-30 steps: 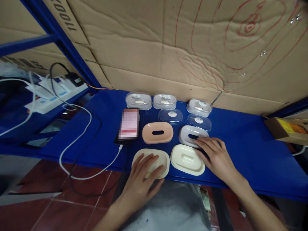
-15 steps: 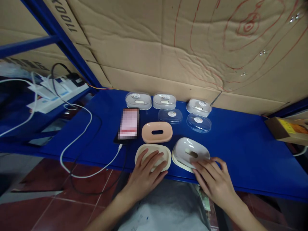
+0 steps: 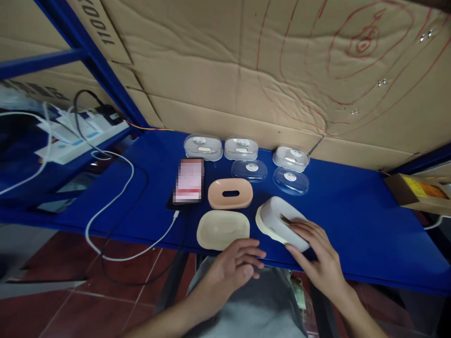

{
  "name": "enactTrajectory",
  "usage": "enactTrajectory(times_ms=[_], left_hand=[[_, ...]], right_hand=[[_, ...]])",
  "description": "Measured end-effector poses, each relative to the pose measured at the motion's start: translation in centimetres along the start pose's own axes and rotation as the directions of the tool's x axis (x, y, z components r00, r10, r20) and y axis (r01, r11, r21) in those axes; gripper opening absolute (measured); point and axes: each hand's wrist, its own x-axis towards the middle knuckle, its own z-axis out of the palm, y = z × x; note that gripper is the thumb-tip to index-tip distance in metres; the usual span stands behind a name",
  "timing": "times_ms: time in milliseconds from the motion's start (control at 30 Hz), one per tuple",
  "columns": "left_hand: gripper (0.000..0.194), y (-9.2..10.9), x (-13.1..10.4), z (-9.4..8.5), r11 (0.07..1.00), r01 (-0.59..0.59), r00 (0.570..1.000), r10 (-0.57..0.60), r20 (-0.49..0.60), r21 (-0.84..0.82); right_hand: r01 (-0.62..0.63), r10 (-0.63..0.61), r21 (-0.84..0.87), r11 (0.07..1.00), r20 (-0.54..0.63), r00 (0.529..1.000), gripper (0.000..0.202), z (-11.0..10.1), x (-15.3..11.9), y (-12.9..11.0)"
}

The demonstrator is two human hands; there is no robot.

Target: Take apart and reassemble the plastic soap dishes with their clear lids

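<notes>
My right hand (image 3: 315, 246) grips the near right end of a white oval soap dish (image 3: 276, 211) with a slot, fingers on top and thumb at the lower edge. The dish sits tilted over a cream base (image 3: 263, 226), which is partly hidden beneath it. My left hand (image 3: 236, 267) is empty, its fingers apart, near the front edge of a shallow cream soap dish tray (image 3: 214, 230). Just behind that tray lies a peach soap dish (image 3: 214, 195) with an oval slot.
Behind are two loose clear lids (image 3: 253, 171) and three lidded white soap dishes (image 3: 204, 149) against the cardboard wall (image 3: 197, 94). A phone (image 3: 188, 180) with a white charging cable (image 3: 132, 258) lies left. A power strip (image 3: 84, 143) and a small carton (image 3: 416, 195) flank the blue table (image 3: 359, 220).
My left hand has come off the cream tray and moved right and toward me. The white soap dish has tipped and shifted slightly right in my right hand.
</notes>
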Motion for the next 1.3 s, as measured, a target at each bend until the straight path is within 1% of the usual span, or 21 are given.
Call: enactTrajectory(times_ms=[33,67,133,200,267,367,433,467,500,533,567,600,700,800,867,967,1033,1100,1133,1200,1300], left_hand=[[0.047,-0.3,0.4,0.5,0.984,0.073,0.997,-0.071,0.022,-0.163],[0.054,-0.6,0.9,0.8,0.948,0.118,0.993,-0.113,0.032,-0.297],[0.062,-0.9,2.0,1.5,0.857,0.13,0.991,-0.12,0.053,-0.499],[0.066,-1.0,2.8,2.0,0.765,0.133,0.991,-0.101,0.086,-0.63],[0.064,-0.8,3.3,2.3,0.693,0.15,0.989,-0.105,0.106,-0.705],[0.055,-0.6,3.4,2.6,0.648,0.142,0.986,-0.162,0.046,-0.748],[0.055,-0.6,3.5,2.7,0.641,0.131,0.979,-0.203,-0.003,-0.756],[0.057,-0.8,3.5,2.7,0.64,0.13,0.976,-0.218,-0.017,-0.758],[0.059,-0.9,3.6,2.7,0.637,0.135,0.973,-0.231,-0.021,-0.759],[0.061,-1.1,3.6,2.8,0.636,0.142,0.971,-0.239,-0.019,-0.759],[0.062,-1.3,3.7,2.8,0.637,0.149,0.969,-0.246,-0.017,-0.756],[0.063,-1.4,3.7,2.8,0.64,0.153,0.968,-0.25,-0.016,-0.753],[0.065,-1.8,3.9,2.8,0.657,0.159,0.969,-0.247,-0.011,-0.737],[0.067,-2.1,4.1,2.6,0.689,0.164,0.974,-0.226,0.006,-0.706],[0.068,-2.3,4.2,2.5,0.708,0.173,0.977,-0.212,0.027,-0.685],[0.068,-2.3,4.4,2.5,0.723,0.181,0.979,-0.196,0.052,-0.666],[0.067,-2.3,4.4,2.5,0.731,0.17,0.982,-0.179,0.055,-0.661],[0.067,-2.2,4.5,2.5,0.735,0.147,0.987,-0.149,0.053,-0.662],[0.066,-2.2,4.5,2.5,0.737,0.135,0.99,-0.135,0.052,-0.663],[0.065,-2.3,4.4,2.5,0.742,0.119,0.992,-0.113,0.052,-0.659],[0.065,-2.5,4.2,2.6,0.756,0.111,0.994,-0.095,0.059,-0.646]], right_hand=[[-0.014,0.015,0.036,0.999,-0.025,1.0,0.038,0.0,0.0,-0.2],[-0.007,0.008,0.062,0.998,-0.024,1.0,0.038,0.0,-0.1,-0.5],[0.066,-0.07,0.074,0.995,0.047,0.996,0.04,0.0,-0.3,-1.2],[0.164,-0.168,0.039,0.986,0.145,0.975,0.042,0.0,-0.7,-2.0],[0.223,-0.216,-0.014,0.975,0.206,0.955,0.041,-0.3,-1.0,-2.4],[0.265,-0.252,-0.013,0.964,0.267,0.93,0.042,-1.2,-0.5,-1.6],[0.239,-0.239,0.028,0.97,0.246,0.939,0.044,-1.8,0.9,0.2],[0.195,-0.199,0.039,0.98,0.199,0.96,0.045,-2.0,1.9,1.6],[0.098,-0.099,0.009,0.995,0.147,0.984,0.045,-2.1,2.9,3.0],[-0.006,0.013,-0.059,0.998,0.119,0.993,0.046,-2.1,4.0,4.6],[-0.082,0.096,-0.138,0.987,0.095,0.991,0.05,-1.9,5.0,6.1],[-0.113,0.137,-0.205,0.972,0.109,0.985,0.057,-1.6,5.8,7.5],[-0.068,0.131,-0.275,0.959,0.214,0.968,0.061,-0.4,6.7,10.2],[-0.078,0.14,-0.272,0.959,0.215,0.967,0.068,0.5,6.3,10.8],[-0.12,0.165,-0.217,0.969,0.201,0.966,0.067,0.4,6.1,10.5],[-0.172,0.173,-0.021,0.985,0.159,0.972,0.05,-0.6,6.1,8.8],[-0.181,0.166,0.106,0.978,0.132,0.977,0.044,-1.4,5.6,6.8],[-0.154,0.127,0.168,0.974,0.157,0.979,0.048,-2.0,4.5,4.3],[-0.127,0.094,0.162,0.979,0.198,0.976,0.052,-2.1,3.8,3.0],[-0.048,0.023,0.086,0.995,0.272,0.962,0.061,-2.3,2.3,0.7],[0.062,-0.054,-0.021,0.998,0.29,0.956,0.065,-2.1,0.5,-1.2]])
